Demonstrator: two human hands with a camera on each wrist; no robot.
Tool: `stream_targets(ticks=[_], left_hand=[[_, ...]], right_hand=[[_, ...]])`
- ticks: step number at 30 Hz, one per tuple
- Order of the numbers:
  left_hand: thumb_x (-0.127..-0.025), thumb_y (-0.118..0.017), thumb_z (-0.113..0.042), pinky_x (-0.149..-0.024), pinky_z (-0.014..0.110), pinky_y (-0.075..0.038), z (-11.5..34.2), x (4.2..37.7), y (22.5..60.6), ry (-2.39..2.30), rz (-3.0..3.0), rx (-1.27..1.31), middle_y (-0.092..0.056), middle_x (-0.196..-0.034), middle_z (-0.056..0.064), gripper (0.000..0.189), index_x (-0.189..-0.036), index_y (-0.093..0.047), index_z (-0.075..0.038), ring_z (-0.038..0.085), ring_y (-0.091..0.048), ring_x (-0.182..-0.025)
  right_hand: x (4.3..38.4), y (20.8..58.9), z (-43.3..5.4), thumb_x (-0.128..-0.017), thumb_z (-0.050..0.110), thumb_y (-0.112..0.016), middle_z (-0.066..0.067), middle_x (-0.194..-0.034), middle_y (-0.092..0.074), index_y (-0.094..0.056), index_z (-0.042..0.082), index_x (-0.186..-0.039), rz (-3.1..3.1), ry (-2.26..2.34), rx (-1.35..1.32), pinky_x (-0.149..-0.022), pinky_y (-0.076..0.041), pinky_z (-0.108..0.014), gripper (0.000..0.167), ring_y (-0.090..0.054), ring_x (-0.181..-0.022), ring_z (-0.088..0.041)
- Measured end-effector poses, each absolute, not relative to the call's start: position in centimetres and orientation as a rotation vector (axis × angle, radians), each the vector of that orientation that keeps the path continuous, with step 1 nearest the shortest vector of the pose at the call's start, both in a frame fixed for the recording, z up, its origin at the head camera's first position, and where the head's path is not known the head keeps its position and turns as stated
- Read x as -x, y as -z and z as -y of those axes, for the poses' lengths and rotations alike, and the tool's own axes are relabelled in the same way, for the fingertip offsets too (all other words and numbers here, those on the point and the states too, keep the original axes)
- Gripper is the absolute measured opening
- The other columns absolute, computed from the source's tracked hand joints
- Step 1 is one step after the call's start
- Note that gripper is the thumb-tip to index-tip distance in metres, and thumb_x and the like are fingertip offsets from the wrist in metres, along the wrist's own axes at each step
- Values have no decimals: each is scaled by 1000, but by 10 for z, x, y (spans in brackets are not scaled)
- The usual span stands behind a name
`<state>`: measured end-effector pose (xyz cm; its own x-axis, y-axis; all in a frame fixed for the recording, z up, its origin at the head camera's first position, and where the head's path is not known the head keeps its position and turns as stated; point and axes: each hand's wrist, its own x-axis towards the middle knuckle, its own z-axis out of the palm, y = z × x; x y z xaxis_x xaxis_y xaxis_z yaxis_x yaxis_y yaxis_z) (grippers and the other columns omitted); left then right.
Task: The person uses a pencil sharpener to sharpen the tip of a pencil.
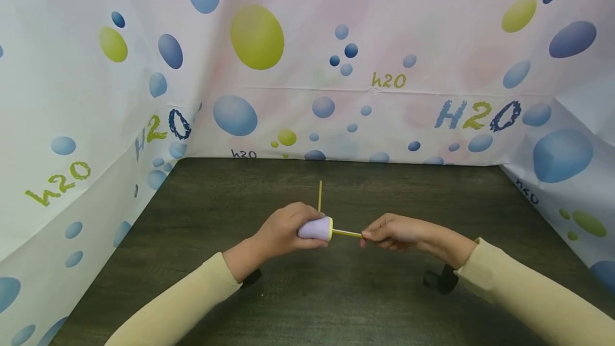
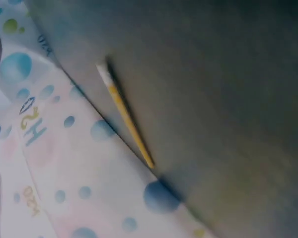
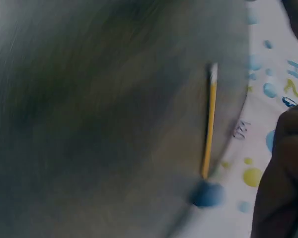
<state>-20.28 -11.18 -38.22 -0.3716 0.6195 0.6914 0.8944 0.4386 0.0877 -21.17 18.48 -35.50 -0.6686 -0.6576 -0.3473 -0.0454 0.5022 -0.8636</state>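
Note:
My left hand (image 1: 286,227) grips a small lavender cup (image 1: 314,229) with a yellow rim. The cup lies sideways in the fingers, its rim end facing right. From that end a thin yellow stick (image 1: 348,233) runs to my right hand (image 1: 396,231), which pinches its outer end between thumb and fingertips. How far the stick reaches inside the cup cannot be seen. Behind the left hand a second yellow stick (image 1: 320,195) lies on the table; both wrist views show this stick (image 2: 124,114) with a whitish end, like a slim brush.
The dark wood-grain table (image 1: 346,303) runs back to a white sheet (image 1: 307,25) printed with bubbles and "H2O", which also rises at both sides. Dark objects (image 1: 441,280) show beneath both wrists.

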Motion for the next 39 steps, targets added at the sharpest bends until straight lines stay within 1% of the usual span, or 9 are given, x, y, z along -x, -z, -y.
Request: stream_targets(ticks=[3, 7, 11, 15, 20, 25, 31, 35, 39], left_hand=[[-73, -93, -23, -68, 25, -56, 112, 202, 377, 892, 2356, 1113, -75, -99, 10, 48, -110, -72, -2, 17, -68, -80], [-89, -81, -26, -67, 25, -54, 111, 205, 362, 1437, 2732, 633, -74, -108, 17, 38, -118, -73, -4, 17, -66, -83], [-96, -71, -33, -80, 38, -59, 111, 211, 353, 1769, 2887, 335, -71, -113, 17, 42, -123, -71, -1, 17, -65, -89], [-98, -67, -33, -90, 47, -59, 111, 211, 349, 1934, 2931, 248, -72, -107, 17, 44, -123, -70, 4, 20, -69, -88], [-94, -73, -29, -80, 40, -61, 109, 206, 352, 1810, 2907, 329, -71, -109, 19, 40, -119, -72, 2, 20, -68, -87], [-82, -86, -25, -67, 24, -54, 111, 196, 366, 1293, 2686, 766, -74, -106, 15, 41, -114, -73, -3, 16, -65, -82], [-66, -97, -25, -75, 27, -59, 116, 196, 379, 645, 2168, 1234, -74, -100, 7, 56, -109, -69, -4, 17, -69, -87], [-73, -93, -25, -67, 24, -55, 116, 195, 374, 919, 2423, 1073, -76, -100, 9, 48, -112, -72, -4, 16, -67, -80], [-87, -81, -28, -65, 24, -53, 115, 198, 364, 1422, 2756, 596, -75, -105, 15, 38, -117, -73, -4, 15, -64, -79]], right_hand=[[209, 351, -183, -107, 27, -54, 5, -67, -58, -68, -4, -125, -2340, 1038, 788, -52, -32, -21, 39, -36, -54, -1], [204, 350, -179, -107, 40, -51, 2, -81, -71, -74, 10, -120, -3032, 651, 1448, -52, -35, -18, 40, -50, -58, -1], [209, 357, -175, -110, 42, -35, 2, -72, -56, -73, 11, -105, -3427, 325, 2041, -45, -29, -19, 50, -45, -53, -8], [213, 365, -173, -112, 33, -41, 2, -69, -52, -69, 11, -95, -3516, 189, 2286, -40, -25, -21, 40, -39, -50, -10], [208, 371, -169, -112, 34, -38, 3, -64, -53, -70, 12, -88, -3537, 293, 2153, -39, -19, -21, 46, -42, -46, -8], [199, 362, -172, -110, 36, -46, 6, -69, -66, -77, 9, -95, -3045, 726, 1467, -46, -26, -18, 44, -42, -49, -1], [210, 351, -180, -107, 21, -51, 8, -58, -33, -66, -12, -100, -2070, 1152, 630, -48, -20, -23, 37, -19, -49, -5], [207, 350, -181, -109, 30, -51, 3, -62, -52, -71, -5, -109, -2287, 1057, 826, -49, -31, -23, 40, -35, -52, -1], [200, 354, -178, -108, 47, -41, 0, -81, -70, -74, 8, -113, -2982, 636, 1440, -54, -43, -21, 52, -55, -61, -2]])
